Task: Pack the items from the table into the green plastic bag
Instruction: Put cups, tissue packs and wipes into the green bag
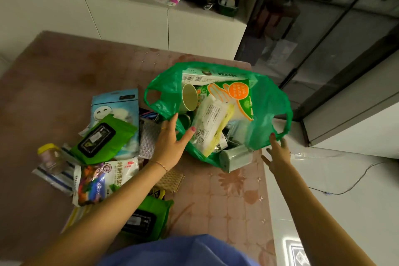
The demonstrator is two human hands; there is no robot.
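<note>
A: Head view: we look down on the green plastic bag, which lies open on the right part of the table, already holding a paper cup, a glove packet and a white wipes pack.

B: And our hands?

A: Our left hand has its fingers spread and fairly straight, resting at the bag's near-left rim, holding nothing. Our right hand is spread too, fingertips at the bag's right edge by the handle loop, not gripping.

B: What remains unpacked?

A: To the left lie a green wipes pouch, a blue smiley packet, a salt bag, a yellow-lidded jar and a second green pouch. A pale cylinder sits at the bag's mouth.

B: How should we do this step well?

A: We judge it best to hold the mouth wide with one hand and slide flat packs down the side, so nothing spills.

B: The room?

A: The table has a pinkish flower-patterned cover; beyond it stand white cabinets with clutter on top, and a pale floor with a cable lies to the right.
</note>
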